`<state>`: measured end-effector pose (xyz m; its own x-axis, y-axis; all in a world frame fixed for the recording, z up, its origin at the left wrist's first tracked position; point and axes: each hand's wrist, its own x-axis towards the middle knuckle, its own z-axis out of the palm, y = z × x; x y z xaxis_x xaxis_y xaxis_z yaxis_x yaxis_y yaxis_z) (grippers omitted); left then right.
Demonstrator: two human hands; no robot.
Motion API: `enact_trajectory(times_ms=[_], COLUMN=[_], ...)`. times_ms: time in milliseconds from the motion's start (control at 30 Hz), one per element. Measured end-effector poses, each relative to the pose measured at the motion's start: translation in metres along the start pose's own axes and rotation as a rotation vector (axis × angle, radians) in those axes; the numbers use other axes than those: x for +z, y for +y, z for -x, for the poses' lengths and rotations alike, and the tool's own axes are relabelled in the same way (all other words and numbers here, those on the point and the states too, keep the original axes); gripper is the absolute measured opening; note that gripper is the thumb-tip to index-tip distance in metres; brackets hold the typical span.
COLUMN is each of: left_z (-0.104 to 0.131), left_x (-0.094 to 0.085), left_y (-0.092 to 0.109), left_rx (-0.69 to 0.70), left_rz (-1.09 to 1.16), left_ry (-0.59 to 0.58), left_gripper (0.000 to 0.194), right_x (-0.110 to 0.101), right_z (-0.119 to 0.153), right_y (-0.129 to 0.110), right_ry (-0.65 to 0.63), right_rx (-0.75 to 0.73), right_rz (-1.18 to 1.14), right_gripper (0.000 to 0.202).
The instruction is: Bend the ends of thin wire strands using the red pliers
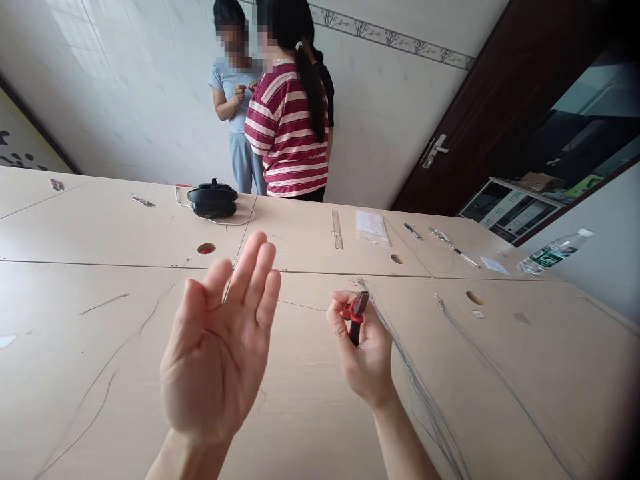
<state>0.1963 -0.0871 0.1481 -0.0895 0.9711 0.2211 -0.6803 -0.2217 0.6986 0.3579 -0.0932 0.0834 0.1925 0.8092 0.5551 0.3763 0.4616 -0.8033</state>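
My left hand (220, 360) is raised over the table with its palm showing and fingers stretched out, and nothing lies in it. My right hand (370, 353) is closed around a pair of pliers (356, 313) with red and black handles, jaws pointing up. A thin wire (303, 306) runs from behind my left hand to the fingertips of my right hand; whether those fingers pinch it, I cannot tell. Beside my right hand, a bundle of thin grey wires (417, 380) stretches down the table toward the front edge.
Another wire bundle (495, 367) lies further right. Loose wires (125, 343) are scattered at left. Toward the back are a black case (214, 200) with a white cord, a ruler (337, 230), a plastic bag (372, 227), pens and a water bottle (555, 253). Several people stand behind the table.
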Motion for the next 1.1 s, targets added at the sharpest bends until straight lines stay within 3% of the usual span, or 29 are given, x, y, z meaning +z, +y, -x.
enact_trajectory(times_ms=[100, 167, 333, 433, 733, 1100], left_z=[-0.004, -0.004, -0.004, -0.002, 0.004, 0.002], left_x=[0.000, -0.002, -0.008, -0.008, -0.002, -0.001], left_y=[-0.016, -0.029, -0.041, -0.041, -0.044, -0.046], left_rx=[0.097, 0.047, -0.252, -0.318, -0.307, -0.294], left_rz=[-0.145, -0.351, -0.757, -0.777, -0.712, -0.762], left_ry=[0.068, 0.067, -0.190, -0.244, -0.137, -0.119], left_gripper=[0.036, 0.031, 0.039, 0.038, 0.021, 0.022], right_x=[0.003, 0.005, 0.004, 0.003, 0.004, 0.004], right_z=[0.003, 0.004, 0.004, 0.003, 0.004, 0.002], right_y=[-0.003, -0.005, -0.003, -0.002, -0.002, -0.002], right_ry=[-0.037, -0.052, -0.026, -0.030, -0.051, -0.058], right_rx=[-0.017, -0.051, -0.084, -0.089, -0.104, -0.128], right_rz=[-0.003, 0.003, 0.032, 0.028, 0.027, 0.046], right_gripper=[0.012, 0.012, 0.016, 0.016, 0.018, 0.022])
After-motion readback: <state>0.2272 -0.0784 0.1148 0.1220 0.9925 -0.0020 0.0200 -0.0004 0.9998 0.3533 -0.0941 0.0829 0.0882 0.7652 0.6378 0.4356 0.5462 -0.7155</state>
